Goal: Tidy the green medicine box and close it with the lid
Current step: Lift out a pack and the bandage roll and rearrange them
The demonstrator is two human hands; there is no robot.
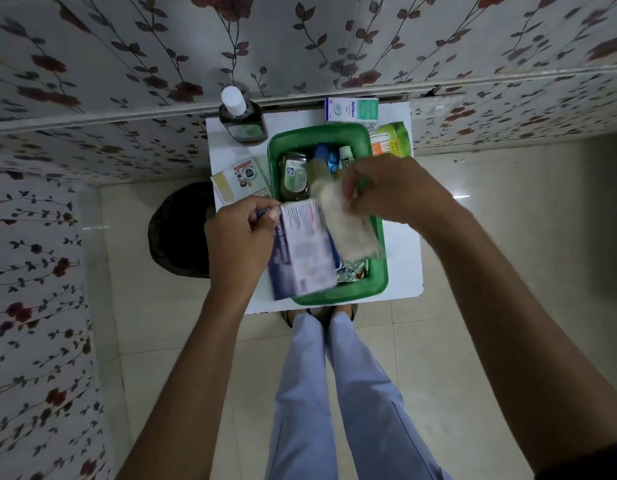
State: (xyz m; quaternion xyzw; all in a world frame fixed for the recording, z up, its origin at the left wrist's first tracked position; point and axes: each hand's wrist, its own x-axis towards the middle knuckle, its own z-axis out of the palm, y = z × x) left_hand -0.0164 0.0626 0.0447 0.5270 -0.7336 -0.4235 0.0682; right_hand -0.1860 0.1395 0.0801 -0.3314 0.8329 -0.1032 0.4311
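- Both forearms reach fwd over pale trousers and the tiled floor; they sit nearest the lens and converge on the box, prob. so each hand can handle one item at once.
- White surface (pixel 400 237) stands vs. the floral wall; it carries the box plus loose stock round it, which reads as things taken out, or not yet put in, during sorting.
- Green medicine box (pixel 376 282) sits mid-surface, open. No lid that I can pick out in view. Inside: a dark bottle (pixel 293 174) lying flat at left, a blue item and a small white tube at the far end, foil strips (pixel 350 271) at the near end.
- Left hand (pixel 239 233): fingers clenched on the far end of a white-and-purple carton (pixel 300 251), held over the box's near-left edge, tilted; my guess is it's being turned to lie flat along that side.
- Right hand (pixel 386 188): fingers pinch the top of a pale cloudy pouch (pixel 348 223), blurred, hanging over the box middle beside the carton; prob. lifted to make room below.
- Outside the box: brown bottle w/ white cap (pixel 243 123) far left, Optibex carton (pixel 352 110) far edge, green packet (pixel 393 138) far right, cream packet (pixel 241 178) at left.
- Judgement: tidying is under way, closing not yet begun.
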